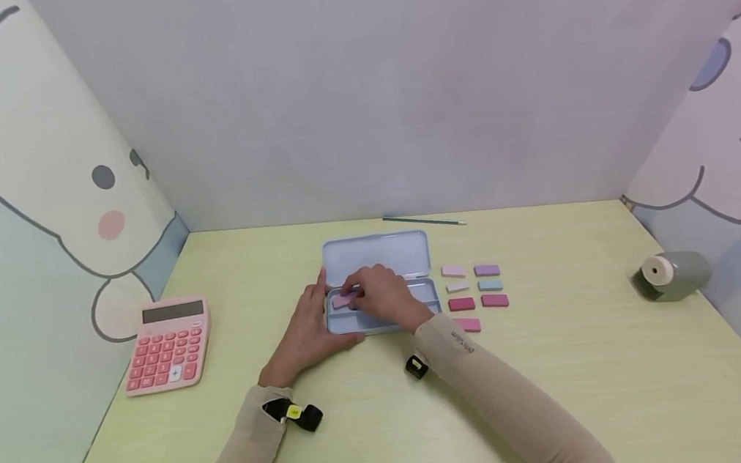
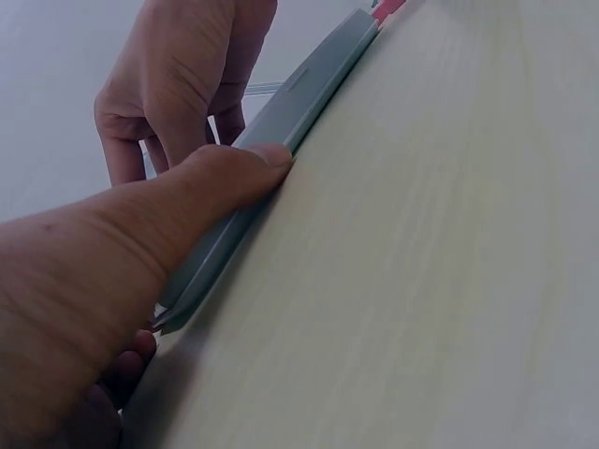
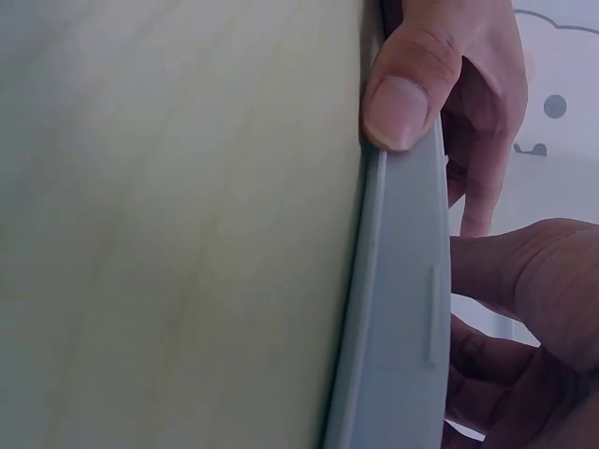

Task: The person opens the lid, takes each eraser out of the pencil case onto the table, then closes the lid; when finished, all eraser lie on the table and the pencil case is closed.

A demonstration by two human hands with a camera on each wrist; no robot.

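Observation:
An opened pale blue pencil case (image 1: pixel 375 255) lies on the table, its lid folded back and its lower half divided lengthwise. My left hand (image 1: pixel 311 330) grips its left end, thumb along the front wall and fingers by the left side. In the left wrist view that thumb presses the case's front wall (image 2: pixel 281 112). Reaching over the case, my right hand (image 1: pixel 386 296) pinches a small pinkish-purple rectangular block (image 1: pixel 342 301) at the left of the back compartment. In the right wrist view the case wall (image 3: pixel 407 281) hides the block and part of the right fingers.
Several small blocks in pink, purple and blue, such as a dark pink block (image 1: pixel 461 304), lie right of the case. A pencil (image 1: pixel 424 220) is behind it. A pink calculator (image 1: pixel 167 345) lies far left, a grey-green pencil sharpener (image 1: pixel 673 275) far right.

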